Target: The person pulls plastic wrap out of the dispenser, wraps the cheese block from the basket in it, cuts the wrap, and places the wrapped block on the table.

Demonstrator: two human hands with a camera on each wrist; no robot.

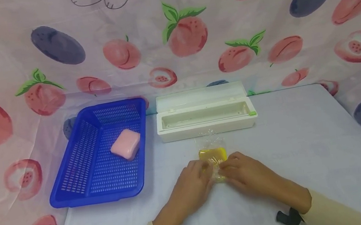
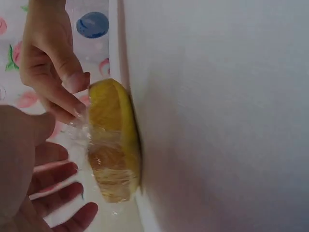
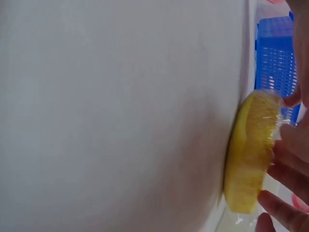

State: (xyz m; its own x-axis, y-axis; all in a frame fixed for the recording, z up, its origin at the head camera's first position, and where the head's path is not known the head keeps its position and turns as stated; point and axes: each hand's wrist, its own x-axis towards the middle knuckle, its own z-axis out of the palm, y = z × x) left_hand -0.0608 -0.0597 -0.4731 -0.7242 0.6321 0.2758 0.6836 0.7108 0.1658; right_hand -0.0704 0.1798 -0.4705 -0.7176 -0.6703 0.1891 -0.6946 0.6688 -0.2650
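Observation:
A translucent yellow bar (image 1: 213, 155), which looks like soap, lies on the white table, partly covered by clear plastic wrap (image 2: 110, 159). My left hand (image 1: 193, 180) is at the bar's left side. Its fingers are loosely spread beside the bunched film in the left wrist view. From the other side, my right hand (image 1: 252, 173) pinches at the loose film, its thumb at the bar's edge. The right wrist view has the bar (image 3: 248, 154) with film across its upper face and fingertips along that side.
Behind the bar, a long white box (image 1: 207, 128) stands with its lid (image 1: 200, 97) raised. To the left, a blue plastic basket (image 1: 98, 175) holds a pink bar (image 1: 126, 144). A fruit-print cloth (image 1: 156, 29) hangs behind the table (image 1: 304, 131).

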